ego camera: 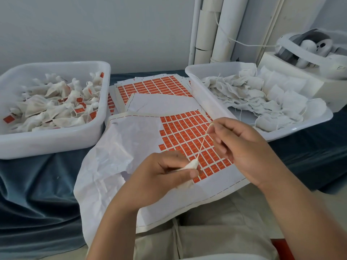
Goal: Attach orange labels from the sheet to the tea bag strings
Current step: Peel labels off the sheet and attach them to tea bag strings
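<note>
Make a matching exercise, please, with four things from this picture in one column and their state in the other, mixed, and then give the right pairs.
Column one:
1. left hand
2. right hand
3. left bin
4. right bin

Column two:
a. contains unlabelled bags
b. pinches the free end of the string
c. grips the tea bag
d. contains labelled bags

Pairs: 1-c, 2-b, 3-d, 4-a

A dark blue velvety cloth [37, 194] covered the surface, carrying a left white plastic tub [47, 145], a right white plastic tub [210, 98], and overlapping white paper sheets of orange labels [154, 87] between them.
</note>
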`<state>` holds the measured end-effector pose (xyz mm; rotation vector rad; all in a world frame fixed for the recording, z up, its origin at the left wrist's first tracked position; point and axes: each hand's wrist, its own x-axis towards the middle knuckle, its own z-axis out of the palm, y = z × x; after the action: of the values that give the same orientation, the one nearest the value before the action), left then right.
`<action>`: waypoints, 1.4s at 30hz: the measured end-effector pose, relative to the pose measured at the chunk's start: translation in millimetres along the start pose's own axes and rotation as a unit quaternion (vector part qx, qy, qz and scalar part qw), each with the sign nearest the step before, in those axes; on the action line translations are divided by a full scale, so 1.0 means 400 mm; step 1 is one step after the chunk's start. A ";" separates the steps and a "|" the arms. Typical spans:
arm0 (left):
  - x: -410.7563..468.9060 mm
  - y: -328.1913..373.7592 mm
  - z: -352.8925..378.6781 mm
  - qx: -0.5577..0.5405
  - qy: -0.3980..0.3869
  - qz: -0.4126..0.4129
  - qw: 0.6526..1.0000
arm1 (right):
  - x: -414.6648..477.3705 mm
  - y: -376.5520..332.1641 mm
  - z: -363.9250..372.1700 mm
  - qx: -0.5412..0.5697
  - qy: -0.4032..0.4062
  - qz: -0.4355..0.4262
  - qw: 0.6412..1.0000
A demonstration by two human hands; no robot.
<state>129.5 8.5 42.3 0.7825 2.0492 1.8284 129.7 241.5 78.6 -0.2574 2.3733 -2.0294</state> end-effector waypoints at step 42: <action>-0.006 -0.005 0.043 0.271 -0.102 0.028 0.957 | -0.021 -0.018 0.011 -0.275 -0.112 -0.093 0.950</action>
<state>140.4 21.2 37.1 1.1202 2.4267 1.1433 139.4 237.1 84.0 -0.6949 2.7850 -1.2478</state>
